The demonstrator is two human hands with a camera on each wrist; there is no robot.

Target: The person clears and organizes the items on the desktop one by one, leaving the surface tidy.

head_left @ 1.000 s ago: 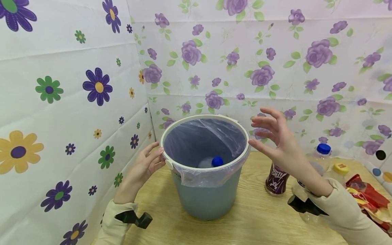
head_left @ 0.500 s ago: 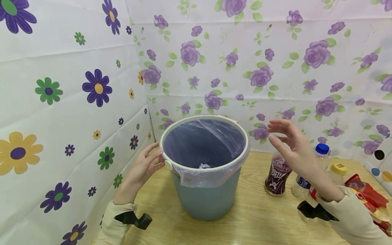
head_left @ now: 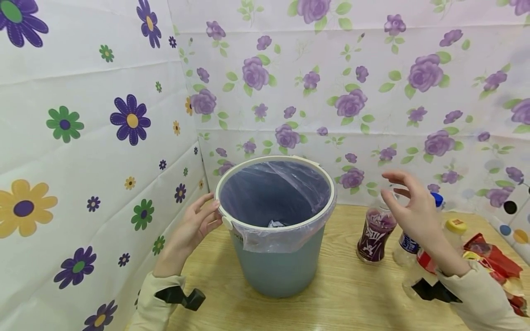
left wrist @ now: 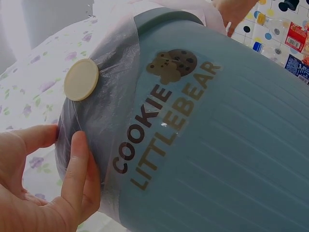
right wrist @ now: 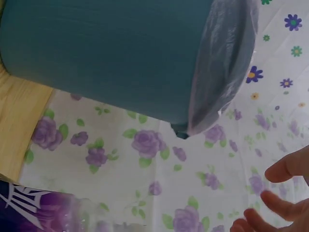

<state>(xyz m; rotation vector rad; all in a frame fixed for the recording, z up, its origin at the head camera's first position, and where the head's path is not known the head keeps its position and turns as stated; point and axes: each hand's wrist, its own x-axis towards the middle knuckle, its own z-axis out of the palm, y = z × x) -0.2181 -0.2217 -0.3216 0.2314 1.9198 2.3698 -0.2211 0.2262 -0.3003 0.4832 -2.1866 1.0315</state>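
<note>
A blue-grey trash bin (head_left: 277, 271) with a cream rim and a clear plastic liner stands upright on the wooden table. My left hand (head_left: 196, 223) holds its left rim, thumb and fingers against the liner; in the left wrist view the same hand (left wrist: 53, 179) is beside a round cream button. Down inside the bin a crumpled white thing (head_left: 276, 224) shows; the rest of the inside is hidden by the front rim. My right hand (head_left: 418, 216), fingers loosely bent and holding nothing, is in the air just right of a purple-labelled drink bottle (head_left: 374, 236).
Behind my right arm are a bottle with a dark blue label (head_left: 407, 246), a blue cap (head_left: 436, 198), a yellow-capped bottle (head_left: 454, 230) and a red-labelled bottle (head_left: 424, 264). Red snack wrappers (head_left: 492, 259) lie at the far right. Flowered sheets enclose the left and back.
A blue-capped bottle in the bin has dropped out of sight. My right hand has moved right, from the bin rim to the bottles. My left hand stays on the rim.
</note>
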